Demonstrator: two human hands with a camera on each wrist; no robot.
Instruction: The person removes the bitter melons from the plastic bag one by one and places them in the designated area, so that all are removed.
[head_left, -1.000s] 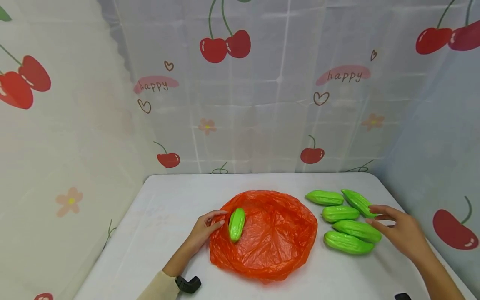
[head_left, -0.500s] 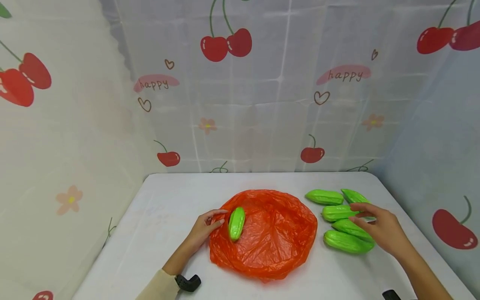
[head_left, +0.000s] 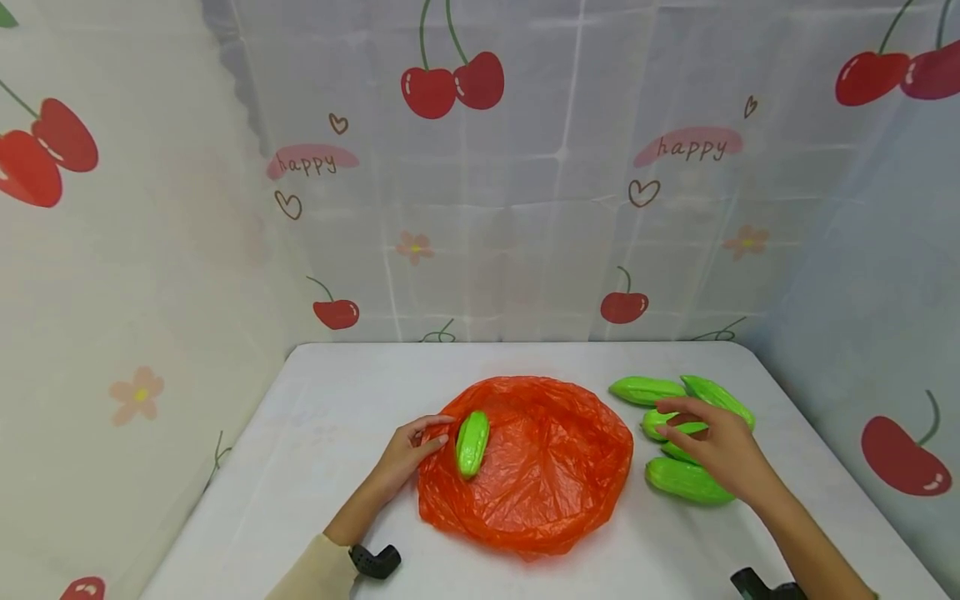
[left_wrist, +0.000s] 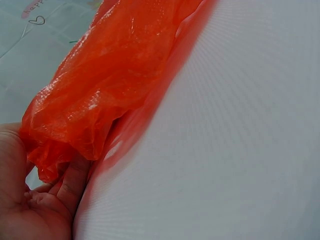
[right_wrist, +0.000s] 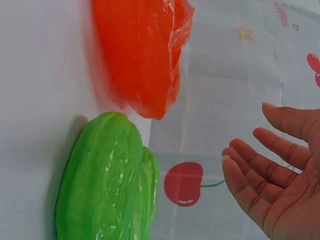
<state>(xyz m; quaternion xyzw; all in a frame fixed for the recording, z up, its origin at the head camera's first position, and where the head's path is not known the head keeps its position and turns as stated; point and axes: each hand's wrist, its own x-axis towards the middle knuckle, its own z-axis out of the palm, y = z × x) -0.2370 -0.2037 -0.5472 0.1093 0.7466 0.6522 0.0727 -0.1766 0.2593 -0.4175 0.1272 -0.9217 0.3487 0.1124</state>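
Note:
My left hand [head_left: 402,460] holds the left rim of a red plastic bag [head_left: 547,483], opened out wide on the table. In the left wrist view the bag's crumpled edge [left_wrist: 52,162] lies between thumb and fingers. One green ridged bitter melon [head_left: 472,444] rests inside the bag, near that hand. Several more lie to the bag's right, among them a back one [head_left: 647,390] and a front one [head_left: 686,480]. Over this group hovers my right hand [head_left: 723,454], which partly hides it. Its fingers are loosely bent and hold nothing; the right wrist view shows this palm [right_wrist: 285,195] apart from the melons.
A white table [head_left: 337,392] carries everything. Curtains [head_left: 510,208] printed with cherries stand behind it and at both sides. Each wrist wears a black device, such as the one on the left [head_left: 375,562].
My right hand has moved leftward across the group of melons, towards the bag, with nothing in it. The left hand stays at the bag's rim, and the melons keep their places.

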